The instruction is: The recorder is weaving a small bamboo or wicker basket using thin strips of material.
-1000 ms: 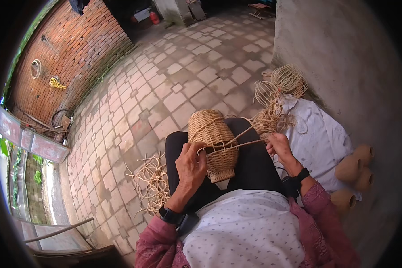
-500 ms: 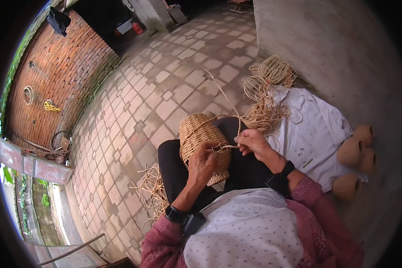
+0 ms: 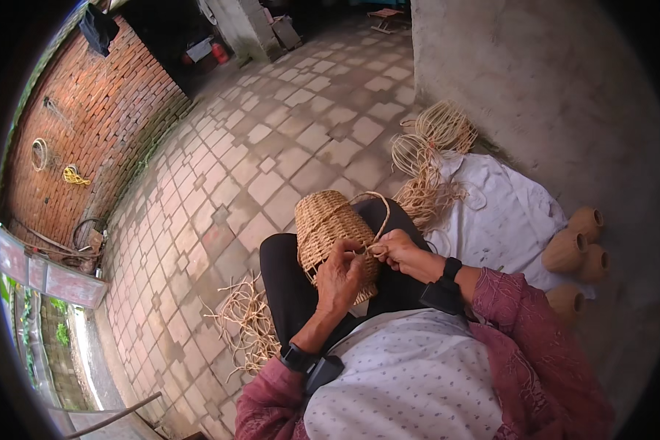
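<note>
A woven straw-coloured basket (image 3: 321,220) lies tilted across my lap, with its narrower end toward me. My left hand (image 3: 337,280) is bent over the near part of the basket, its fingers closed on the cord by the weave. Close beside it, my right hand (image 3: 405,252) pinches the same twisted fibre cord (image 3: 383,218). From that hand the cord loops up and over toward the basket's far side. My fingers hide the exact place where the cord meets the weave.
Loose fibre strands (image 3: 246,323) lie on the paved floor (image 3: 260,189) left of my legs. To the right are coiled cord bundles (image 3: 444,126), a white cloth (image 3: 499,213) and several brown rounded pots (image 3: 565,251). A grey wall (image 3: 513,81) rises beyond them.
My right hand has moved left and slightly down, closer to my left hand. The cord, which stood up with its end free, now bends over in a loop toward the basket.
</note>
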{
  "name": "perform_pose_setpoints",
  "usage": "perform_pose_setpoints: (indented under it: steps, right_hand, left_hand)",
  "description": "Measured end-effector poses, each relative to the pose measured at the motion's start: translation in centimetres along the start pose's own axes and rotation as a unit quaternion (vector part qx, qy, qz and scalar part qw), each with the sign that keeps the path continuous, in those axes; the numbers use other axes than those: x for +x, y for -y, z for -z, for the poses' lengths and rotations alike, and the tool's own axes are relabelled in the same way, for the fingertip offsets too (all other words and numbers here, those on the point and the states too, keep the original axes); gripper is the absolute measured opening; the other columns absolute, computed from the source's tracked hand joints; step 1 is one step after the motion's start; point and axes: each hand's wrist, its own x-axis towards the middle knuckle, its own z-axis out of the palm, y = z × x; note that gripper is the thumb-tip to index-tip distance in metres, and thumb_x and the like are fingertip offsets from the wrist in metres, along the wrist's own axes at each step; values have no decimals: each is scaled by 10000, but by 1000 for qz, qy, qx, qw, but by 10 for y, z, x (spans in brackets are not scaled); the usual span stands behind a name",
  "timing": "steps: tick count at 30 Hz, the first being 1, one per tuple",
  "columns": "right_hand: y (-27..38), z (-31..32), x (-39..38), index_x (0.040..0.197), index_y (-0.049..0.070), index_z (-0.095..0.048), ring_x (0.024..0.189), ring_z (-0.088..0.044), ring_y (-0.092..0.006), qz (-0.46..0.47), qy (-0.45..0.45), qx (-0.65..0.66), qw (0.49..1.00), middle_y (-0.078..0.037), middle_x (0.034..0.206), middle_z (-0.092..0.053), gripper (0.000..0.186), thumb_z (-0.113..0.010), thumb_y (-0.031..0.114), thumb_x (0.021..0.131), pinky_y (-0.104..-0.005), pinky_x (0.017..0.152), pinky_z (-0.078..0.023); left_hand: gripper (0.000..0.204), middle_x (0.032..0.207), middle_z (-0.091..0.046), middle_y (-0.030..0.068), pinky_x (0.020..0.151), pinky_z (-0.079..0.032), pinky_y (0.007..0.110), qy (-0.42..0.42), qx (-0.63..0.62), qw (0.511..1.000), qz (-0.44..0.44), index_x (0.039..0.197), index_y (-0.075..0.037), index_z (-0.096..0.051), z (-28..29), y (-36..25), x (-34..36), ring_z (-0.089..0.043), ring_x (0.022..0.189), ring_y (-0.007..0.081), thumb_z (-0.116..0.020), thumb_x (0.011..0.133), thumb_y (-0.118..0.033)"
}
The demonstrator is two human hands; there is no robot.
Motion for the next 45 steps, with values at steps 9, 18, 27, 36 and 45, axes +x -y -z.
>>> perform_pose_setpoints:
  steps: [9, 18, 27, 36, 45]
  right_hand:
    - [-36, -16, 48, 584, 79, -581, 452, -512, -123, 220, -147, -190, 945, -19, 577, -588, 301, -615, 303, 783, -331, 469, -421]
    - [42, -31, -17, 740, 64, -547, 398, -447, -70, 64, 25, 14, 998, -9, 569, -556, 186, -676, 171, 820, -205, 343, -317]
    - [11, 57, -22, 749, 37, -531, 446, -530, -86, 177, -234, -87, 952, -49, 585, -574, 170, -568, 171, 848, -221, 387, -422]
    - [-11, 67, -11, 834, 72, -566, 535, -589, -105, 160, -178, 346, 907, -47, 677, -608, 209, -663, 256, 853, -210, 445, -484]
    - [10, 38, -16, 802, 30, -585, 505, -550, -84, 140, -8, 182, 973, -45, 676, -598, 187, -666, 190, 851, -202, 419, -458]
  left_hand:
    - [211, 756, -605, 80, 543, -467, 247, -35, 18, 999, -13, 1007, -48, -486, -7, 18, 3, -546, 592, 117, -573, 846, -153]
    - [162, 775, -635, 62, 448, -428, 202, -87, -295, 948, 86, 939, -72, -477, 49, 21, -9, -551, 498, 97, -585, 850, -155]
    - [124, 787, -591, 22, 529, -445, 213, -66, -240, 965, 84, 949, -55, -559, 47, 14, -16, -538, 577, 75, -590, 842, -109]
    - [183, 856, -655, 156, 649, -508, 387, -84, 180, 966, -166, 1009, -58, -566, 30, -24, -3, -651, 705, 307, -516, 838, -20]
    - [245, 764, -630, 89, 585, -496, 292, 16, -95, 992, 79, 1093, -30, -545, 9, -27, 8, -599, 633, 110, -506, 854, -69]
